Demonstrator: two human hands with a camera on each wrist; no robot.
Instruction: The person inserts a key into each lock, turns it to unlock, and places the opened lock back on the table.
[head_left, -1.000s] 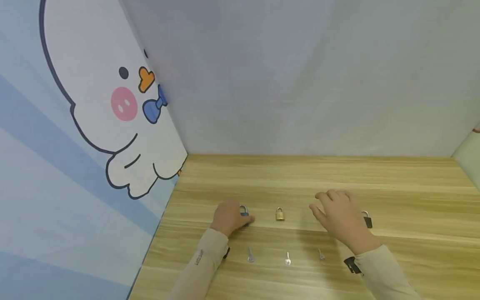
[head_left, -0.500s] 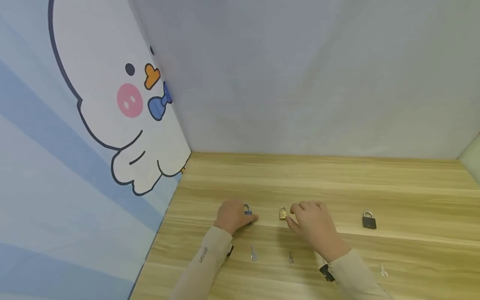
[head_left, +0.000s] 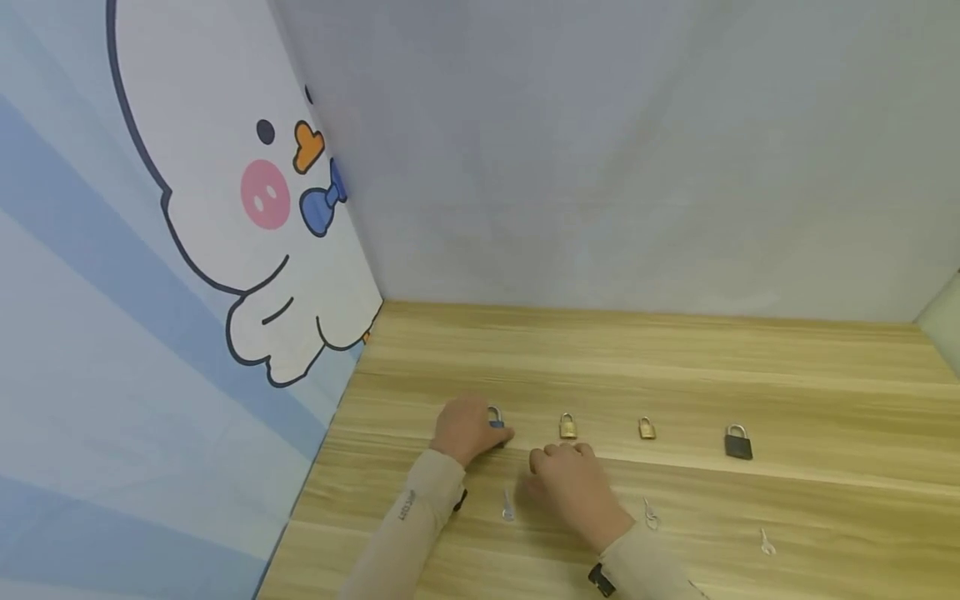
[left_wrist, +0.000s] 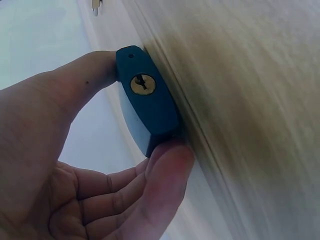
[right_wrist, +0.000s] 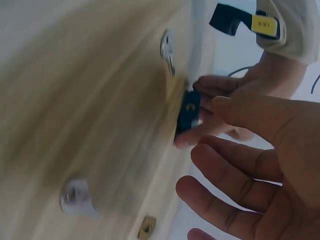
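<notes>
Four padlocks (head_left: 567, 428), three keys (head_left: 767, 547) (head view); left hand (head_left: 462, 429) pinching blue padlock (left_wrist: 154, 107), right hand (head_left: 576, 486) loose, empty.

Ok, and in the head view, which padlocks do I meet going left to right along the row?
Blue padlock, first brass padlock, second brass padlock, black padlock.

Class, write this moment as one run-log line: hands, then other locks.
left hand: grips blue lock; right hand: empty, fingers bent; brass locks, black lock: on table
</notes>
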